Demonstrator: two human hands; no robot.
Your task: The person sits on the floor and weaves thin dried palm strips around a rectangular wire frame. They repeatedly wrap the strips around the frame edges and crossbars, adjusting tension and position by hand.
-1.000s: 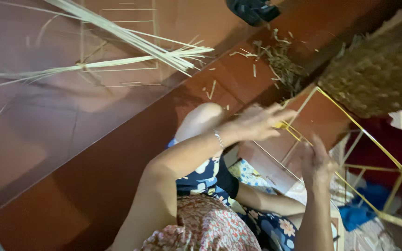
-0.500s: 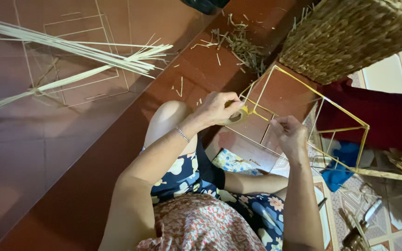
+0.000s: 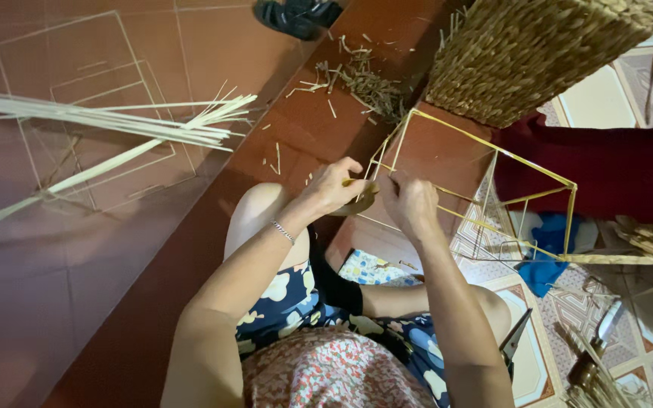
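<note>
left hand [image 3: 335, 187] now pinches fibre strip [image 3: 358, 183] | right hand [image 3: 410, 201] closed on wire frame [image 3: 485, 162] | both hands closer together, wrapping at corner

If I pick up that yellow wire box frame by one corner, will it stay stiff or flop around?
The yellow wire frame looks like thin rods with open sides, so it is probably light for its size. Its edges run straight while both hands, left hand and right hand, grip one corner, which suggests it holds its shape. Rods this thin might still flex or bend if squeezed.
</note>
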